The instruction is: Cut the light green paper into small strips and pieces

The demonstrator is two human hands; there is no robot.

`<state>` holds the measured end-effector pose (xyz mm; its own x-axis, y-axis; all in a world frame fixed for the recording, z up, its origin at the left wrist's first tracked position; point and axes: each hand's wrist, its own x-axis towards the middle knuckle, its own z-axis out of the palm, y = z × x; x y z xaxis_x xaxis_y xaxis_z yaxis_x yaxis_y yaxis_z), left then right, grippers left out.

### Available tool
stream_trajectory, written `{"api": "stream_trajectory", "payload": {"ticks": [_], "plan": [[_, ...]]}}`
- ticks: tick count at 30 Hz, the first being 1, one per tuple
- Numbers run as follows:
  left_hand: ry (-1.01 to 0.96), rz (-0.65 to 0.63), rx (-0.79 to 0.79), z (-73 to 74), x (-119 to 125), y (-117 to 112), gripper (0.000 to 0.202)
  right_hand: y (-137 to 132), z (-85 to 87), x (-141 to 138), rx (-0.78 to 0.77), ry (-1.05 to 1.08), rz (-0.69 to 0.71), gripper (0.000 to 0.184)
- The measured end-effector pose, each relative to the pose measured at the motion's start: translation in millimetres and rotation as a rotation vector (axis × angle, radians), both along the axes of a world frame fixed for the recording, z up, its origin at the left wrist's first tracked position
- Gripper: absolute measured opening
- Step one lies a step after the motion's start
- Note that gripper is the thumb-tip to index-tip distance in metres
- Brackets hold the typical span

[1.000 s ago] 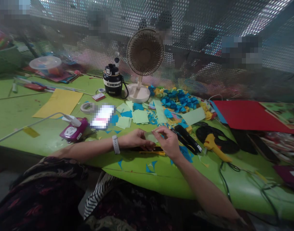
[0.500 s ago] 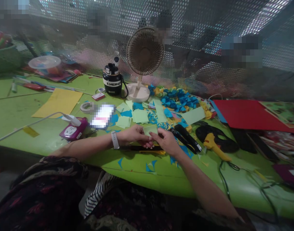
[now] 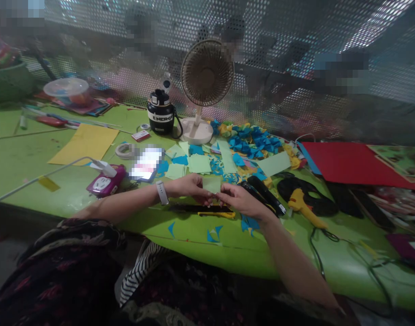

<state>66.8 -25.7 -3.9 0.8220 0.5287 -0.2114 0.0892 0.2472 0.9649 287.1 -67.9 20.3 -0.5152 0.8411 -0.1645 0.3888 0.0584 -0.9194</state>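
Note:
Both my hands meet above the green table (image 3: pixel 31 158), pinching a small pale green paper piece (image 3: pixel 211 184) between them. My left hand (image 3: pixel 191 188), with a white watch on its wrist, grips the paper's left lower edge with closed fingers. The paper's right lower corner is pinched by the fingertips of my right hand (image 3: pixel 237 199). Just below the hands lies a black and yellow cutter (image 3: pixel 207 210) on the table.
Cut green and blue paper squares (image 3: pixel 198 163) and folded blue and yellow pieces (image 3: pixel 251 138) lie behind the hands. A small fan (image 3: pixel 205 81), a black bottle (image 3: pixel 160 115), a tape roll (image 3: pixel 124 150), a phone (image 3: pixel 144 165), a yellow glue gun (image 3: pixel 301 203) and red card (image 3: pixel 346 163) are around.
The paper piece has been turned from flat to more upright. My right hand has dropped from on top of it to its lower right corner.

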Motion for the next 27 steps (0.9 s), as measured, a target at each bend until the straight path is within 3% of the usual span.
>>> {"api": "stream_trajectory", "payload": {"ticks": [5,18,23,27], "plan": [[0.015,0.006,0.021,-0.1,-2,3,0.035,0,1.7,1,0.091,-0.084,-0.044,0.024],[0.058,0.096,0.032,8.8,-19,21,0.03,5,8.1,12,0.025,0.036,-0.13,0.027],[-0.069,0.172,-0.068,11.5,-14,16,0.031,3,4.1,6,-0.001,0.05,-0.106,0.026],[-0.016,0.221,0.078,10.2,-7,9,0.029,3,0.2,1,-0.008,0.018,-0.091,0.025]]}}
